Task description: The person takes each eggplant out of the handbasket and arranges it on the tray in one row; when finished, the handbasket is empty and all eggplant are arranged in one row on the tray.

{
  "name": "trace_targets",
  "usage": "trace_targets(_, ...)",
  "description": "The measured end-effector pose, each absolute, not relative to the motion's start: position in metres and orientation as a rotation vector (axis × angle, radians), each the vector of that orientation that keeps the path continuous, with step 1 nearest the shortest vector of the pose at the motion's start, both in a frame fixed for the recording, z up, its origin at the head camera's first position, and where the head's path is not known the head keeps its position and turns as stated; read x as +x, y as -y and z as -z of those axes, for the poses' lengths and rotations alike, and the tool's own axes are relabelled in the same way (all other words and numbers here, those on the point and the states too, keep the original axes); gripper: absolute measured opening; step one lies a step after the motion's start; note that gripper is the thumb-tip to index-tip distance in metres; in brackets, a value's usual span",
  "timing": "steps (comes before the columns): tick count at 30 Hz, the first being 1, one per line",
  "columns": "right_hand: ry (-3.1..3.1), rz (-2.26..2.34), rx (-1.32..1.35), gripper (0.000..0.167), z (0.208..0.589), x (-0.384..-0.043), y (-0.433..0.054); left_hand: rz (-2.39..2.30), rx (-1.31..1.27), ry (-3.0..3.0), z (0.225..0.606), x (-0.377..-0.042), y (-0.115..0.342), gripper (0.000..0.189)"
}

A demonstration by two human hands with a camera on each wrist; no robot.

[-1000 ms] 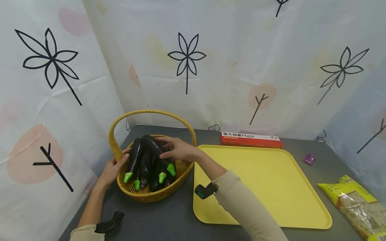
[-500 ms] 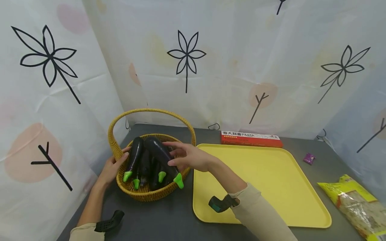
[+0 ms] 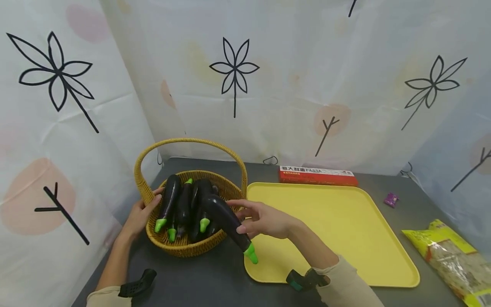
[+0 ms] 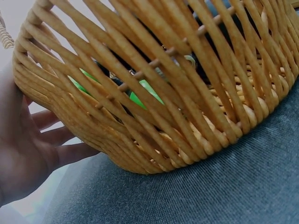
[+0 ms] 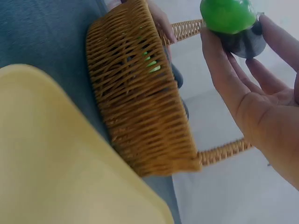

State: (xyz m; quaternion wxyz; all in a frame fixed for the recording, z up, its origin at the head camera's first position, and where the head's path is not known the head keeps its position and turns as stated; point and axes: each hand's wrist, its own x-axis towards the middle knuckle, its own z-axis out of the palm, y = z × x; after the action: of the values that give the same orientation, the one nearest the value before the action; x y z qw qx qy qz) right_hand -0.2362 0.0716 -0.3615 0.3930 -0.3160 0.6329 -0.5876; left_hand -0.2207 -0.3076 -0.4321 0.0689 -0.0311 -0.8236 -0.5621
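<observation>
My right hand (image 3: 264, 219) holds a dark eggplant (image 3: 226, 216) with a bright green cap, lifted over the right rim of a wicker basket (image 3: 188, 251). In the right wrist view the eggplant's green cap (image 5: 229, 16) points toward the camera, thumb and fingers pinching its sides. Several more eggplants (image 3: 168, 200) lie in the basket. At the basket's left side, my left hand (image 3: 140, 215) grips the rim near the foot of the handle. The left wrist view shows the fingers of that hand (image 4: 28, 144) against the basket's woven wall (image 4: 187, 102).
A yellow tray (image 3: 326, 238) lies right of the basket, its left edge below the held eggplant. Behind it is a red pasta box (image 3: 318, 176). A small purple packet (image 3: 391, 200) and a yellow bag (image 3: 449, 260) lie on the right. The basket's tall handle (image 3: 192, 140) arches overhead.
My right hand has lifted one eggplant from the pile and carried it right and toward me, past the basket's rim. My left hand has stayed at the basket's rim.
</observation>
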Motion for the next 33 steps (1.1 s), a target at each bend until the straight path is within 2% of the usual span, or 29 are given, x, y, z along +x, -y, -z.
trace_targets(6, -1.522, 1.544, -0.755, 0.074, 0.372, -0.23, -0.097, 1.7, -0.106, 2.468, 0.434, -0.22, 0.309, 0.056)
trace_targets(20, -1.516, 1.649, -0.593, 0.071, 0.408, -0.235, -0.151, 1.686, -0.113, 2.47, 0.433, -0.22, 0.308, 0.055)
trace_targets(33, -1.798, 1.794, -0.266, 0.068, 0.43, -0.256, -0.13, 1.708, -0.109, 2.472, 0.429, -0.219, 0.307, 0.055)
